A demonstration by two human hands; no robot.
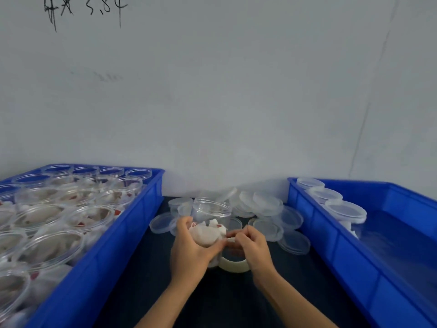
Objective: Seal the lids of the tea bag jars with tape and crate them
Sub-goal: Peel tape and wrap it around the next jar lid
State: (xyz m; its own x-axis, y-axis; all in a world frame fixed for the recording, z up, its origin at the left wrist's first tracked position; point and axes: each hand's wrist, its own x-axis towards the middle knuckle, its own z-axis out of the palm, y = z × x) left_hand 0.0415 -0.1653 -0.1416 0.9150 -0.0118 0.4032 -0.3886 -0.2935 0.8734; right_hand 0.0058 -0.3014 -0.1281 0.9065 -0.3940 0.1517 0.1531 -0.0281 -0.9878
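On the dark bench [146, 280], between the left crate [99, 256] of open jars and the right crate [354, 256] with capped ones, the left hand [189, 249] curls round a clear jar [210, 214] of tea bags that has no lid. The right hand [253, 247] pinches something small and white, probably a tape end; the tape roll [234, 265] lies under it. The tape may fold and stick to itself, or the jar may tip. On the wall [236, 91] is handwriting, perhaps "3.84".

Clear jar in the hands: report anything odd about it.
The clear plastic jar, gripped by the left hand, has no lid yet, while the right hand pinches something small and white at its side above the white tape roll. Loose clear lids lie heaped behind.
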